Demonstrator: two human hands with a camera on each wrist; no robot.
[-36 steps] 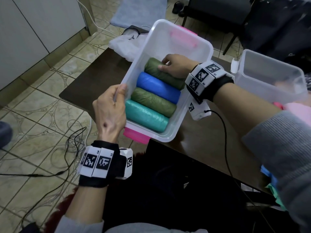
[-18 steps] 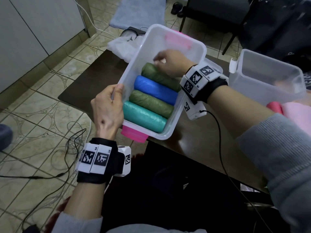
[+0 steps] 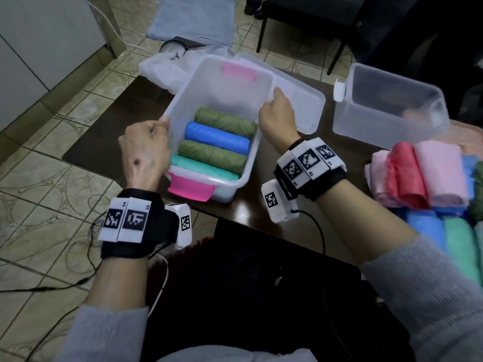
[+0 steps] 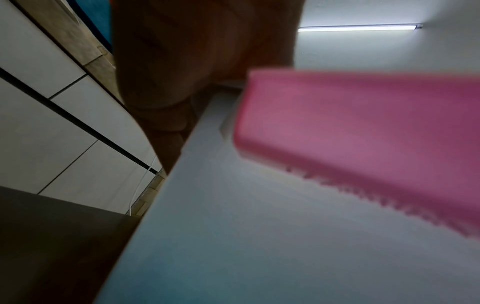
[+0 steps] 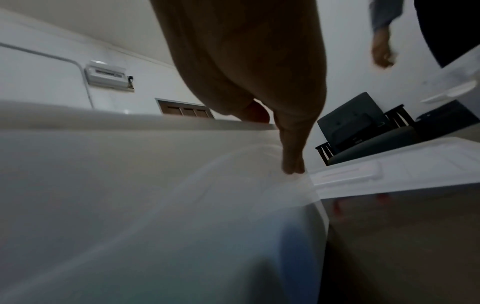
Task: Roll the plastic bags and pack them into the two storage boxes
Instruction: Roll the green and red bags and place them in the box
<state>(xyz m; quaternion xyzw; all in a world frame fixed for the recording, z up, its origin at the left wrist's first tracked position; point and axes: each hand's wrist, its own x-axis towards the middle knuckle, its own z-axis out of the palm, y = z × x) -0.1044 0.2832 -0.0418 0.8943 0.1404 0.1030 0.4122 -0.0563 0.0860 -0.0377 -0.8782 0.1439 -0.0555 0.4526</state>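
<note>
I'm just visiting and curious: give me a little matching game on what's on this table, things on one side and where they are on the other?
Things:
1. blue roll
2. left hand
3. second box
4. pink rolls

Places:
A. loose on the table, right
B. between two green rolls in the box
C. holds no rolls that can be seen
D. gripping the box's left rim

Pairs: 1-B, 2-D, 3-C, 4-A

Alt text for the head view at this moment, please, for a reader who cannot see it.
Both hands grip the rim of a clear storage box on a dark table: left hand on its left side, right hand on its right. Inside lie four rolled bags; a second box and more rolled bags sit to the right.
</note>
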